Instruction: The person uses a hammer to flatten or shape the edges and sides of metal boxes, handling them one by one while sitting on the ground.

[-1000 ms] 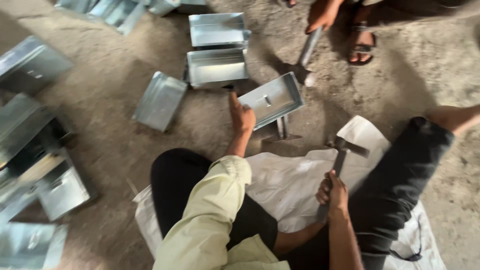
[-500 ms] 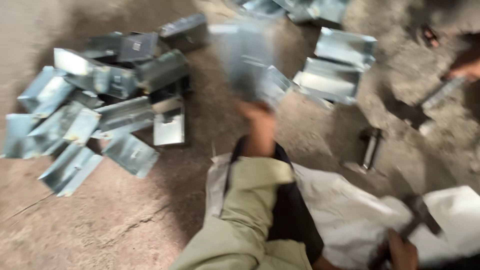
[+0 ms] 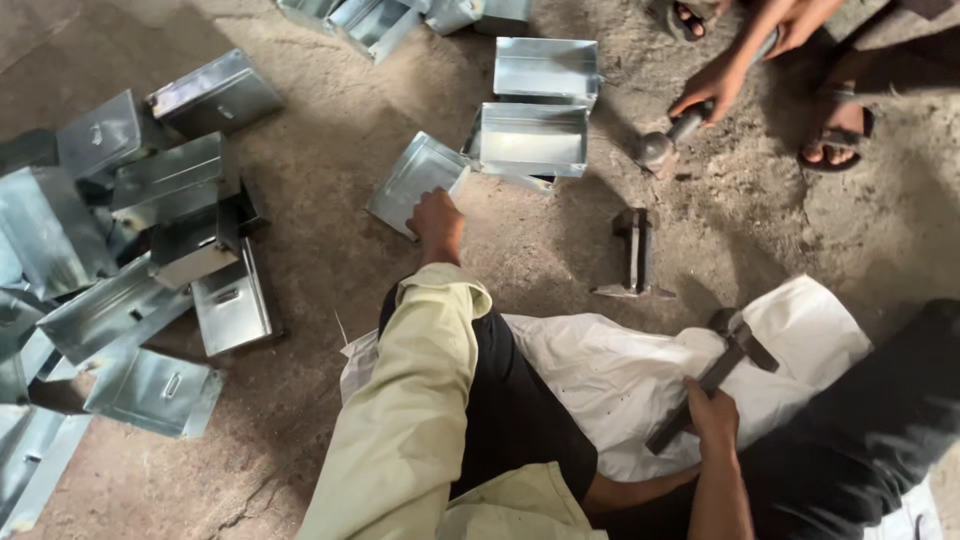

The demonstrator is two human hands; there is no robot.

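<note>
The left hand (image 3: 437,222) closes on the near corner of a flat tray (image 3: 415,180) lying on the floor (image 3: 330,150) beside 2 upright trays (image 3: 532,138). The right hand (image 3: 712,415) grips a hammer (image 3: 712,378) resting on the white sack (image 3: 620,375). Grip the tray's edge firmly, clear of sharp corners, for good control.

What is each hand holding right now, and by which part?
The right hand grips a hammer low on its handle. The left hand rests on a flat metal tray at its near edge; a grip cannot be told.
</note>
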